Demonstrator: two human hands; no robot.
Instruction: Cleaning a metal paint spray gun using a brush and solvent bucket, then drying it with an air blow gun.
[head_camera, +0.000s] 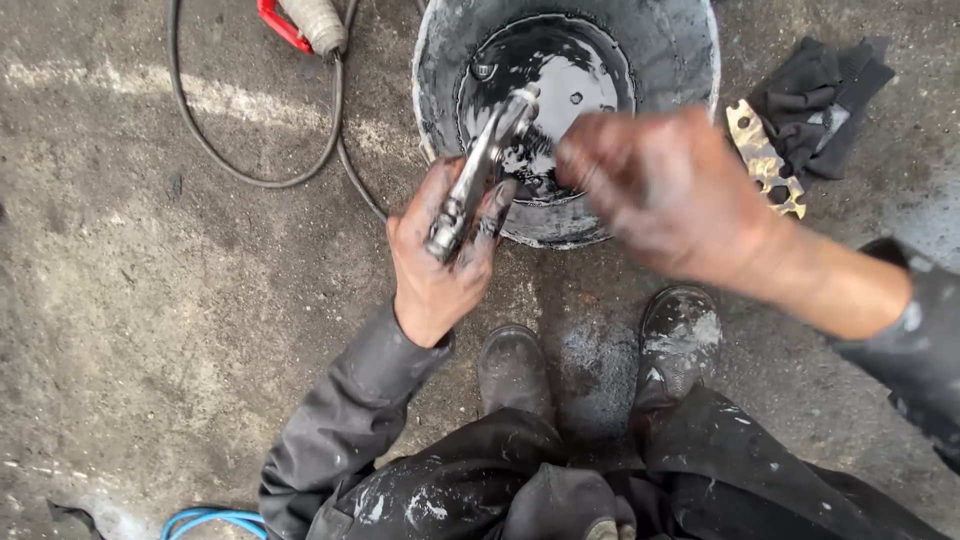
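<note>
My left hand (440, 262), black with grime, grips a shiny elongated metal part (482, 168) and holds it slanted over the rim of a dirty bucket (440, 70). The bucket holds dark oily liquid (565, 75). My right hand (665, 190) is blurred and hovers above the bucket's near edge, fingers curled close to the upper end of the part. Whether it holds anything is unclear. Both sleeves are dark grey and stained.
My two black boots (515, 365) stand on the stained concrete floor just below the bucket. A black hose (255, 180) loops at upper left near a red-handled tool (285, 25). A perforated metal plate (765, 160) and a black rag (820, 100) lie at right. Blue hose (205, 520) shows at bottom left.
</note>
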